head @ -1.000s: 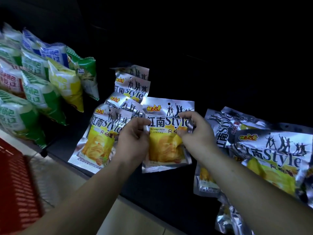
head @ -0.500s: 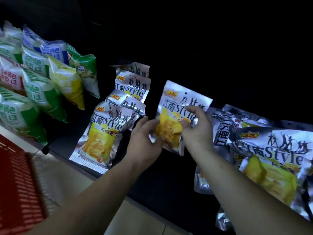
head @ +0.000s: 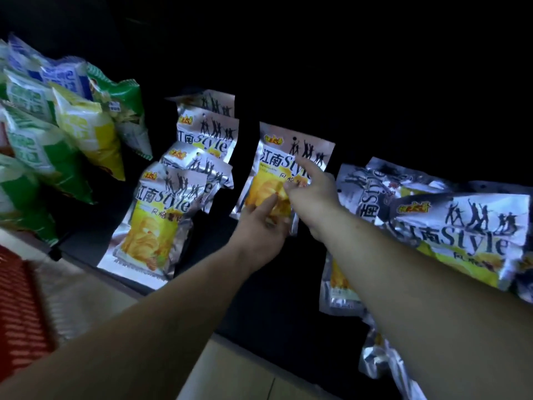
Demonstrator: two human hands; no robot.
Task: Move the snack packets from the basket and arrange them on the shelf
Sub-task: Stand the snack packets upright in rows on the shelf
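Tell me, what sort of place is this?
Probably a shop aisle being stocked. A dark shelf carries a row of identical silver snack packets, green and yellow bags are lined up to their left, and a red basket waits at the lower left. The left hand and right hand are on another packet.

This looks like a shop. A dark shelf (head: 277, 298) carries many silver packets (head: 155, 215) of the same snack, some set in a row one behind another and others lying in a pile on the right. At the left lean green, yellow and blue bags (head: 72, 134) of other kinds. A red plastic basket (head: 17, 307) is beside the pale floor (head: 245, 370).
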